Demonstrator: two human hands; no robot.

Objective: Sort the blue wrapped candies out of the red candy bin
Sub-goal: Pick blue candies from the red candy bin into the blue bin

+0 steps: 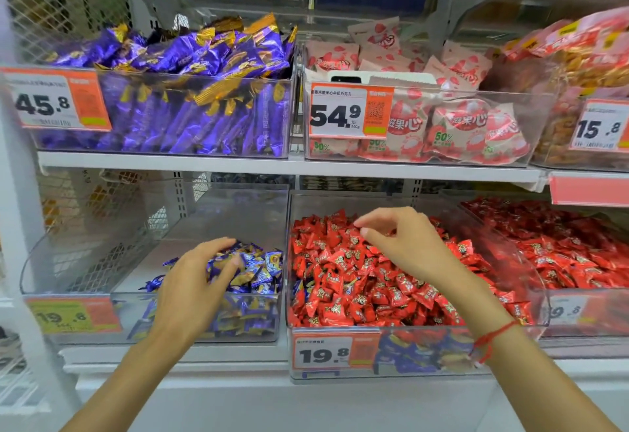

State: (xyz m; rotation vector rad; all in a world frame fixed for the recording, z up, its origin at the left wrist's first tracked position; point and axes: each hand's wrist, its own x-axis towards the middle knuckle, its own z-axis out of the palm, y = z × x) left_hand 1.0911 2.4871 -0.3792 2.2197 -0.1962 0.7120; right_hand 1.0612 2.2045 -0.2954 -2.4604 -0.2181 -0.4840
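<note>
Shop shelf (163, 161), lower tier. Left hand (200, 282) open over the blue candy bin (200, 316); right hand (398, 244) loosely curled, empty, above the red candy bin (384, 329). Blue wrapped candies (418, 350) lie buried at its front edge — risk: digging spills reds.

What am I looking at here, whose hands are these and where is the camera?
There is no machine: a person wears one camera on the head, looking forward and down at store shelves. The left hand reaches over a clear bin of blue candies, its fingers relaxed, gripping nothing that I can see. The right hand, with a red string at the wrist, hovers over the red candy bin, its fingertips bunched; whether they pinch a candy is unclear. A few blue wrappers show at that bin's left edge. On the shelf above are bins of purple packets and pink packets.
</note>
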